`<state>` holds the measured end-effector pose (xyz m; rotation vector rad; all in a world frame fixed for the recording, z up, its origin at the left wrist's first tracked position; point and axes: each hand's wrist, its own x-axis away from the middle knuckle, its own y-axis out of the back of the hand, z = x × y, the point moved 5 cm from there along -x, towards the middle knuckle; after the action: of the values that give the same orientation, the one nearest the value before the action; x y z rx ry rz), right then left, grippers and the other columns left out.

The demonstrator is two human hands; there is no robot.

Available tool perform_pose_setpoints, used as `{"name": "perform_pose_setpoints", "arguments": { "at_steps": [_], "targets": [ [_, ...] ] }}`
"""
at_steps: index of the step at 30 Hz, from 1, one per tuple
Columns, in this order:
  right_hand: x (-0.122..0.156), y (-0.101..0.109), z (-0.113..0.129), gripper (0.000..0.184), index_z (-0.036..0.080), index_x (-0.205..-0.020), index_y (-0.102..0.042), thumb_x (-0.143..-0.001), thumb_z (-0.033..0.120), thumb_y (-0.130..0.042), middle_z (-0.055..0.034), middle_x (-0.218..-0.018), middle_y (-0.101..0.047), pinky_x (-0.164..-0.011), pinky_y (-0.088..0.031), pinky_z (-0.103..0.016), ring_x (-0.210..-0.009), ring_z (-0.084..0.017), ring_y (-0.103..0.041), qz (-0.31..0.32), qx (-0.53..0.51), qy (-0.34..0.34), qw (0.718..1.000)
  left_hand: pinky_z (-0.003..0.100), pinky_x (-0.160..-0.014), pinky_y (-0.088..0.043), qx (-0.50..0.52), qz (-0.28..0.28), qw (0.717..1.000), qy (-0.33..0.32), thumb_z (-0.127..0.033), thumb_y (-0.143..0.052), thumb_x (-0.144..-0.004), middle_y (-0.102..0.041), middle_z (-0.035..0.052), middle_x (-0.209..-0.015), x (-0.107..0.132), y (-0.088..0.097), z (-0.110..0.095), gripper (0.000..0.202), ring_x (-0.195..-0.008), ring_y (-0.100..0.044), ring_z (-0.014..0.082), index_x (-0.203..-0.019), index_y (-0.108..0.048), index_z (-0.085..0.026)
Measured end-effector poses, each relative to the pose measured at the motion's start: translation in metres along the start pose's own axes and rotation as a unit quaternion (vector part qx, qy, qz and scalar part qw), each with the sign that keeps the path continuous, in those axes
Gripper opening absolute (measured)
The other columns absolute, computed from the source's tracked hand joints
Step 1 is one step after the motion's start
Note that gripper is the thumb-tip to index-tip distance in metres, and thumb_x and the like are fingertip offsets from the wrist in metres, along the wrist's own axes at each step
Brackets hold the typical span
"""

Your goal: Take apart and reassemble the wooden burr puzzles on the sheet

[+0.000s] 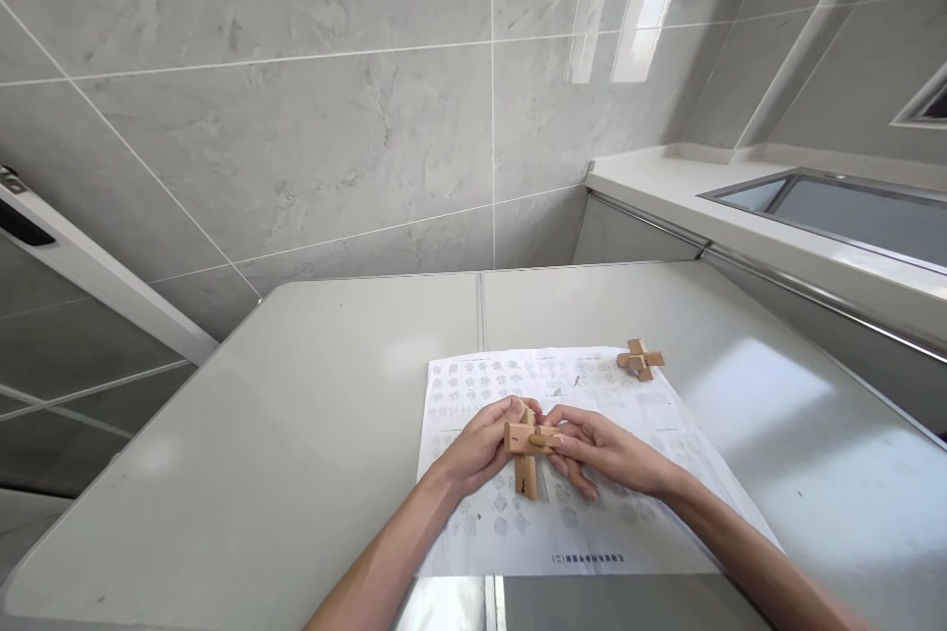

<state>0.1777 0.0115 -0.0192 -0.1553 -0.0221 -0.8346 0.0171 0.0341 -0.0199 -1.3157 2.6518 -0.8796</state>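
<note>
Both of my hands hold a wooden puzzle (527, 451) made of crossed notched bars, just above a printed instruction sheet (569, 532). My left hand (480, 444) is wrapped around its left side. On the right, my right hand (599, 449) pinches the horizontal bar between thumb and fingers. One bar hangs down below the hands. A second small wooden cross-shaped puzzle (640, 359) lies on the sheet's far right corner, apart from both hands.
The sheet lies on a light grey table (296, 414) with a seam down its middle, pushed against a tiled wall (311, 118). To the right runs a white counter (666, 182) with a steel sink (850, 207). A white door frame (96, 281) stands at the left.
</note>
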Motion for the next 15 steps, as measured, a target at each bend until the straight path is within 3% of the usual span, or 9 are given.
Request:
{"name": "perform_pose_setpoints", "arguments": {
  "at_steps": [10,15],
  "targets": [
    [-0.0014,-0.0052,-0.0018,0.036,0.02,-0.105,-0.062,-0.104,0.057,-0.062,0.0028,-0.081,-0.064,-0.053,-0.046,-0.025,-0.047,-0.009,-0.055,0.019,-0.036,-0.004,0.999,0.028,-0.081,-0.043,0.027,0.013,1.0,0.003,-0.054,-0.073,-0.096,-0.059,0.0057,-0.095,0.0007,-0.0052,-0.001,0.041,-0.083,-0.055,0.016,-0.107,-0.075,-0.014],
    [-0.004,-0.0052,-0.0058,0.037,0.021,-0.101,-0.062,-0.105,0.058,-0.06,0.0041,-0.074,-0.063,-0.055,-0.046,-0.025,-0.048,-0.01,-0.056,0.0,0.01,-0.011,1.0,0.03,-0.084,-0.046,0.011,0.015,1.0,0.015,-0.055,-0.071,-0.097,-0.062,0.0069,-0.099,0.0017,-0.0084,-0.0005,0.041,-0.087,-0.06,0.0181,-0.105,-0.073,-0.015]
  ]
}}
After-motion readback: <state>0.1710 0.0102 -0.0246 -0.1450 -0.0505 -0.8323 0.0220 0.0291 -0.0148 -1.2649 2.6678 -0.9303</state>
